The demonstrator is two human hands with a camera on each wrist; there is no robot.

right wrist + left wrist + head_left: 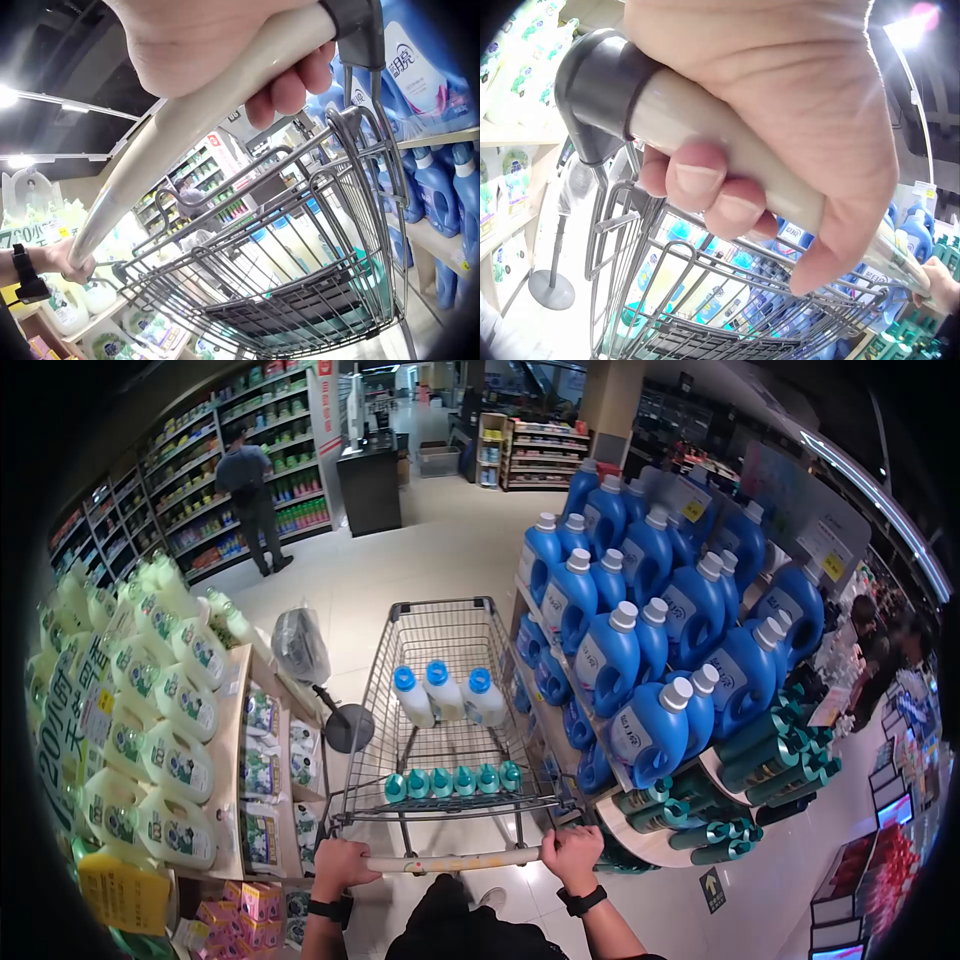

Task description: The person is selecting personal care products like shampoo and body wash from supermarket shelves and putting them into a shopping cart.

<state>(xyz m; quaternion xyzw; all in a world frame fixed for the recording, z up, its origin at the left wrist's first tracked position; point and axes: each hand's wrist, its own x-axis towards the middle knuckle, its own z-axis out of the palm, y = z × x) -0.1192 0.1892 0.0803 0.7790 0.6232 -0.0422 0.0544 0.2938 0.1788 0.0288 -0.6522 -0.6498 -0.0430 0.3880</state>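
Observation:
A shopping cart point(393, 645) stands in front of me in the head view, its pale handle point(450, 862) running across near my body. My left hand point(343, 863) grips the handle's left end; the left wrist view shows the fingers point(697, 176) curled round the bar beside a dark end piece. At the right end my right hand point(573, 857) grips the same handle, its fingers point(289, 91) wrapped under it in the right wrist view. Inside the cart are 3 whitish bottles with blue caps point(436, 690) and, nearer me, a row of several teal bottles point(442, 782).
Blue detergent bottles point(610, 655) crowd a display close on the right, above dark green bottles point(770, 755). Pale jugs point(180, 760) fill the left shelf. A round-based stand point(350, 728) is left of the cart. A person point(245, 485) stands at far shelves beyond the tiled floor point(440, 520).

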